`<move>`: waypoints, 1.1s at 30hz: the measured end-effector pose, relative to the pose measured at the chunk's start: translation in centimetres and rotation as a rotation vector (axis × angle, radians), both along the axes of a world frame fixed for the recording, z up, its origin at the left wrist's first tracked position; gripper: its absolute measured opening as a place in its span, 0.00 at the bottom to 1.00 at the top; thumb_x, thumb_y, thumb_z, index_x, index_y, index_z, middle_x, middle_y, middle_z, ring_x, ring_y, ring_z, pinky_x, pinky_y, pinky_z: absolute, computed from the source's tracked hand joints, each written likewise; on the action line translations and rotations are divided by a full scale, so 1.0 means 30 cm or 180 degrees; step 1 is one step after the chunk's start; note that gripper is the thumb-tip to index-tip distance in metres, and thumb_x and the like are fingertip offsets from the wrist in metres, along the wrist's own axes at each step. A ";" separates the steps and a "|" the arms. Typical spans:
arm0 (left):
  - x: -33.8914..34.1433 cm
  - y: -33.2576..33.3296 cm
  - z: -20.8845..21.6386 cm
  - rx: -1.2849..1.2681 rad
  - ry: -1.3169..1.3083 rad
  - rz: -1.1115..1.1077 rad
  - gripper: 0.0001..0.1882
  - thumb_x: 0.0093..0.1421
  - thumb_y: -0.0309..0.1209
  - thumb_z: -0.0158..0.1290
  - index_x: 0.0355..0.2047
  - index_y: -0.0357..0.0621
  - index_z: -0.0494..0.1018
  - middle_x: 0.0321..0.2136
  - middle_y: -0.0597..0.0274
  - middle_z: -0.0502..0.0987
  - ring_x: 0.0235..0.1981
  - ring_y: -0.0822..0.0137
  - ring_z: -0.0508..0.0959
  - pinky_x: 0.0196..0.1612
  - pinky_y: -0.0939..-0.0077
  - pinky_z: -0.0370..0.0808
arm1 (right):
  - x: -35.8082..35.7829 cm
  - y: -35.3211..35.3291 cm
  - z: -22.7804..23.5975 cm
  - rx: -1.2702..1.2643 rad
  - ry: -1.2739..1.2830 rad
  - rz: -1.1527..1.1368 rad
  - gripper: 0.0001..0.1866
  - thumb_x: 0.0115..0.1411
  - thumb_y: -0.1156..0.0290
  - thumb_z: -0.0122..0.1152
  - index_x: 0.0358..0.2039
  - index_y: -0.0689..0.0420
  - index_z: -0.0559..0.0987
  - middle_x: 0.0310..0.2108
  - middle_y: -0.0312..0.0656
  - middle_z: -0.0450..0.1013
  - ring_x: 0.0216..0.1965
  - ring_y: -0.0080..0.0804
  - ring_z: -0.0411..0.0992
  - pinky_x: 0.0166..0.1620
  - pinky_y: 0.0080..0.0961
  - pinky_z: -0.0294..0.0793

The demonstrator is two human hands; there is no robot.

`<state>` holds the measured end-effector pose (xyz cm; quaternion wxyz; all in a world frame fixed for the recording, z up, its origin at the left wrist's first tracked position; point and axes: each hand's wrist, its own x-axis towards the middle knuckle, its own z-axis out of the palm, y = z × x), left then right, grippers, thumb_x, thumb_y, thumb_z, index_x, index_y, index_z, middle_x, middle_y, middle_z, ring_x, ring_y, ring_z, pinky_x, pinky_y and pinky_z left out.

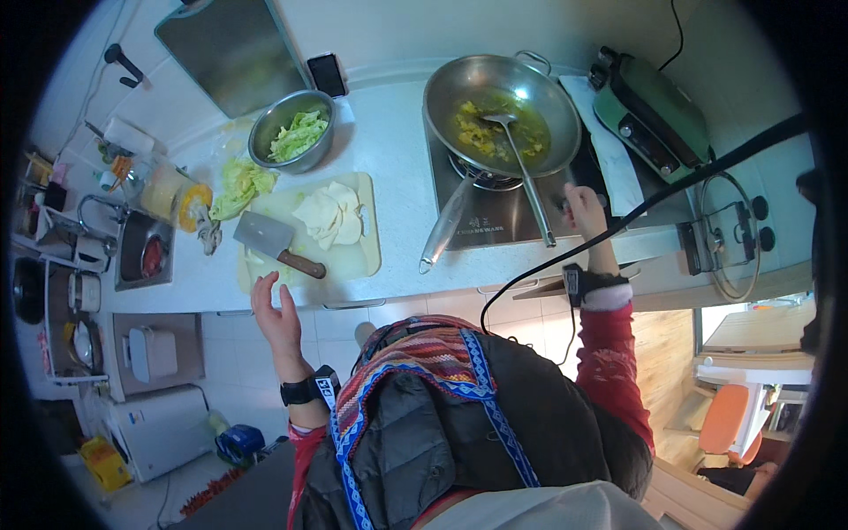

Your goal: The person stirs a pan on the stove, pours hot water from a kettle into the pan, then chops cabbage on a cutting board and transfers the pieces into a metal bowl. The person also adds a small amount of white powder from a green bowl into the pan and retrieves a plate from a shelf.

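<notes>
My left hand (pixel 277 316) is open in front of the counter edge, fingers apart and holding nothing. Just beyond it a cleaver (pixel 278 243) with a wooden handle lies on a pale cutting board (pixel 369 256), beside a pile of thin white slices (pixel 331 215). My right hand (pixel 585 212) is over the stove front (pixel 495 221), its fingers bent and closed; what they grip is hidden. To its left stands a steel wok (pixel 437 102) on the burner, holding liquid with yellow pieces (pixel 481 132). A metal spatula (pixel 527 190) leans in it, handle over the near rim.
A steel bowl of cut cabbage (pixel 305 155) and loose cabbage leaves (pixel 243 187) are behind the board. The sink (pixel 132 247) is at far left. A green appliance (pixel 654 115) sits right of the stove. A black cable (pixel 707 170) crosses near my right arm.
</notes>
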<state>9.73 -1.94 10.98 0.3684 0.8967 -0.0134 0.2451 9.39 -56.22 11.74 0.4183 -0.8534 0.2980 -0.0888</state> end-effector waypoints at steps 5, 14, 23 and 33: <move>0.045 0.006 -0.006 -0.0345 0.0081 -0.0260 0.12 0.54 0.25 0.49 0.41 0.43 0.71 0.41 0.55 0.73 0.52 0.53 0.65 0.55 0.63 0.59 | -0.043 0.210 0.036 0.0179 -0.0197 0.0883 0.25 0.49 0.65 0.58 0.44 0.66 0.64 0.19 0.46 0.70 0.18 0.32 0.71 0.23 0.26 0.69; 0.112 0.170 -0.025 -0.0253 -0.0005 -0.0397 0.12 0.54 0.25 0.49 0.40 0.43 0.72 0.42 0.54 0.72 0.51 0.52 0.66 0.54 0.62 0.60 | -0.065 0.214 0.212 0.0966 -0.0461 -0.0094 0.14 0.57 0.63 0.54 0.38 0.59 0.68 0.15 0.34 0.65 0.12 0.19 0.61 0.12 0.17 0.57; 0.156 0.364 -0.073 -0.0449 0.0117 -0.0328 0.11 0.55 0.26 0.49 0.39 0.42 0.72 0.42 0.53 0.72 0.50 0.54 0.66 0.54 0.64 0.61 | -0.088 0.209 0.342 0.2898 0.0015 -0.0955 0.17 0.62 0.56 0.45 0.35 0.58 0.70 0.11 0.28 0.61 0.08 0.14 0.56 0.10 0.10 0.49; 0.188 0.419 -0.099 -0.0528 0.0147 -0.0379 0.10 0.55 0.26 0.49 0.39 0.41 0.72 0.41 0.53 0.72 0.49 0.55 0.67 0.54 0.64 0.61 | 0.000 0.366 0.248 0.5213 -0.0122 -0.0582 0.15 0.63 0.61 0.41 0.38 0.61 0.68 0.11 0.23 0.56 0.08 0.10 0.52 0.10 0.11 0.47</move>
